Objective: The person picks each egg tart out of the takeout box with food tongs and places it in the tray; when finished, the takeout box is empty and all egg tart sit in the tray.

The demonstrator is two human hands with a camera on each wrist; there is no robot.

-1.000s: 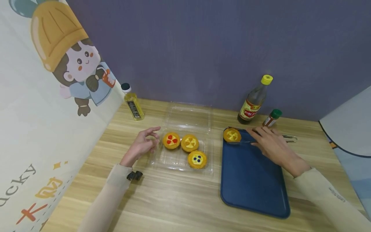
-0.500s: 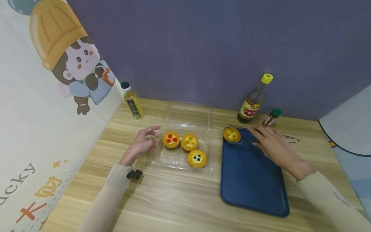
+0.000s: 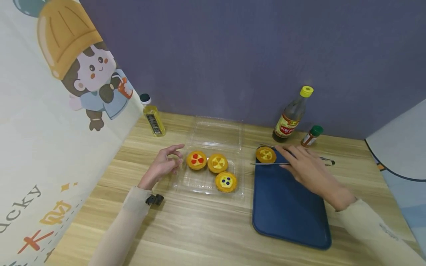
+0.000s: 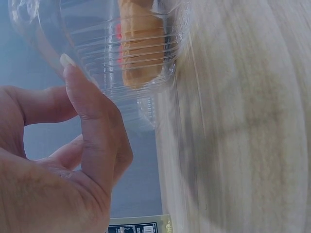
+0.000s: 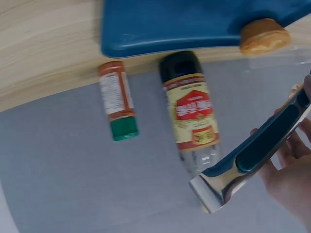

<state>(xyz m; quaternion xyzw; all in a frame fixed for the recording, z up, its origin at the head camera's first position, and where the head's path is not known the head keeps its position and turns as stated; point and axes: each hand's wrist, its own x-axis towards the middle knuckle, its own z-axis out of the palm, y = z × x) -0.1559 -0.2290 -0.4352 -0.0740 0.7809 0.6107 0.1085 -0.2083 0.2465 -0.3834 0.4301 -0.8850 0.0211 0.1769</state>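
Observation:
My right hand (image 3: 309,170) holds a pair of metal tongs (image 5: 257,141) with dark blue grips over the far part of a dark blue tray (image 3: 289,210). The tongs' arms stand apart, one on each side of an egg tart (image 3: 266,155) with a yellow wedge pattern, which sits in the tray's far left corner. My left hand (image 3: 164,165), fingers loosely bent, is beside the left edge of an open clear plastic box (image 3: 196,181). In the left wrist view a fingertip overlaps the box wall. Three tarts lie inside: a red-topped tart (image 3: 196,160), a wedge-patterned tart (image 3: 217,163) and a blue-dotted tart (image 3: 226,181).
A soy-sauce-like bottle (image 3: 287,120) with a yellow cap and a small green-capped jar (image 3: 312,136) stand behind the tray. An oil bottle (image 3: 154,120) is at the back left. The box's lid (image 3: 217,133) lies folded back toward the dark wall (image 3: 213,66).
My right hand and the tongs have shifted left, so the tongs' tips now reach past the tart. The tart stays in its corner. My left hand has not moved.

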